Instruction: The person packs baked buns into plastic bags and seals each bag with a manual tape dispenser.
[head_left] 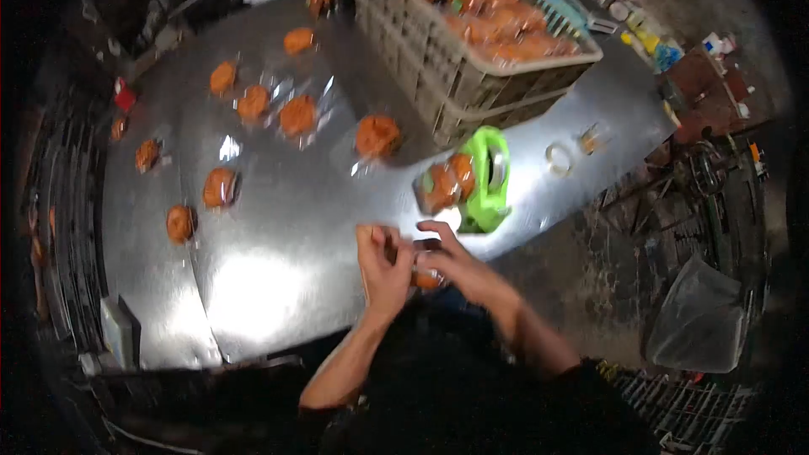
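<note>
Close to my body, at the table's near edge, a round orange-brown piece in clear plastic wrap (428, 278) sits between my hands. My right hand (463, 270) curls its thumb and fingers around it. On the other side, my left hand (388, 270) is closed in a pinch beside the wrap; what its fingertips hold is hidden. Just beyond my hands stands a bright green tape dispenser (484, 190). Wrapped orange-brown pieces (442, 185) lie against its left side.
Several similar pieces, one of them a wrapped piece (377, 135), are scattered over the metal table (286, 236). A large plastic crate (438, 76) full of wrapped pieces stands at the back. A tape ring (558, 158) lies right of the dispenser. The table's right edge drops to the floor.
</note>
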Available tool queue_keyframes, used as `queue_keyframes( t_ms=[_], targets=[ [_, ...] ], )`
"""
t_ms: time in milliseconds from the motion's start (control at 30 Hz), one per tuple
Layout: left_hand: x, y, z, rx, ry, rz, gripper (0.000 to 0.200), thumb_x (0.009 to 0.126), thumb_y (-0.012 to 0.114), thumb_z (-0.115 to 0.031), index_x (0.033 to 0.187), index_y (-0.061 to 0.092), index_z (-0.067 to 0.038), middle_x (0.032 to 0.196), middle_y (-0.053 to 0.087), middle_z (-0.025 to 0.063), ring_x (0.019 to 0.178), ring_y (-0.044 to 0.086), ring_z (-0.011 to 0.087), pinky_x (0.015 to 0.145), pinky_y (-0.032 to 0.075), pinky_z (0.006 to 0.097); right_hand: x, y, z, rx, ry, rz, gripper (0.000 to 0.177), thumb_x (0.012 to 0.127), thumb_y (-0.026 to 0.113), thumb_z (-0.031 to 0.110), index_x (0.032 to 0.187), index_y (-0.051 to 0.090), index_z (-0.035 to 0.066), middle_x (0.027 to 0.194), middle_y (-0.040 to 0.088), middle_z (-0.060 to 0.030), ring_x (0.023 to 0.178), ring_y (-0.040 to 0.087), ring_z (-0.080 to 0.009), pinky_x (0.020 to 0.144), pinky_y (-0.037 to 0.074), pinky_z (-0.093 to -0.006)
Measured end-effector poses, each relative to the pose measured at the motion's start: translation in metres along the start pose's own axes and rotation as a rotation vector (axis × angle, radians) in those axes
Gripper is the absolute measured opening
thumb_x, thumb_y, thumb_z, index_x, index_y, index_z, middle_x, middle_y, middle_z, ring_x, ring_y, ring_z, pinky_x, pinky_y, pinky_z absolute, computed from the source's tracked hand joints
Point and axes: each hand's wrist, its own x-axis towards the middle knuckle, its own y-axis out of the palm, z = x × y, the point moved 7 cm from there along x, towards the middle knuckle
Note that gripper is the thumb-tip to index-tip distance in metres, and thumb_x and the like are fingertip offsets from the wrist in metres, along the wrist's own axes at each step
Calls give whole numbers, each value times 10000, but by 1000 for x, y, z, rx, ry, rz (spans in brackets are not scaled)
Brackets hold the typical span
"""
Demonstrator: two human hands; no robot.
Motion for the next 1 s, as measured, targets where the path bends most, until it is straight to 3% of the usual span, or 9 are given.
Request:
queue_keyframes(
  t_ms=[100,200,233,400,467,700,800,933,1000],
  targets=[
    [5,-18,5,-293,-38,-32,267,855,608,27,992,413,-93,922,500,52,846,542,144,755,481,263,14,20,-17,286,203,162,525,867,685,251,1280,397,101,1142,527,-136,1045,527,-219,868,450,-327],
    [5,-45,20,-578,-509,-304,435,830,654,31,1211,449,-7,1111,570,133,955,614,211,843,512,302,32,15,-20,298,-2,4,425,889,640,162,1243,410,108,1192,468,-124,1090,459,-192,890,426,-311],
    [1,-41,24,-608,-601,-123,606,854,655,-43,1386,367,2,1261,540,161,1074,599,251,920,509,338,35,10,-17,313,-38,9,417,891,627,142,1244,408,107,1204,457,-126,1100,450,-194,892,427,-312],
    [53,-13,77,264,-213,-43,693,912,636,-290,1396,320,91,1403,402,233,1321,400,296,1076,356,394,33,-57,32,-46,-382,-221,293,924,590,127,1177,471,38,1111,550,-63,995,525,-145,893,437,-298],
    [70,38,93,-21,-540,64,759,885,665,-356,1404,322,78,1413,398,238,1317,390,323,1114,280,390,25,-88,46,25,-387,-257,290,932,592,139,1173,471,34,1101,554,-65,999,526,-142,881,444,-296],
    [202,34,97,1800,262,190,970,705,746,-471,1481,256,-157,1437,393,212,1320,385,380,1067,205,633,-12,-159,66,-94,-464,-276,290,917,615,170,1136,503,16,1068,582,-88,974,567,-169,862,471,-331],
    [227,9,120,1735,-157,392,947,683,759,-471,1462,309,-177,1404,459,215,1284,439,396,1038,193,667,-25,-162,85,-362,-533,-190,355,883,655,194,1149,503,15,1104,567,-151,1002,601,-242,863,486,-369],
    [157,61,33,1046,-571,731,808,741,711,-577,1300,523,-25,1143,642,187,1076,602,275,1033,336,468,-27,-134,126,-993,-988,-339,612,815,723,239,1312,439,23,1263,495,-206,1139,520,-396,981,434,-438],
    [114,85,-25,789,-608,829,750,873,538,-631,1253,560,14,1166,627,132,1076,579,204,979,405,372,-12,-111,131,-915,-1090,-183,653,825,723,264,1347,410,26,1286,477,-217,1152,503,-414,1000,415,-439]
  ],
)
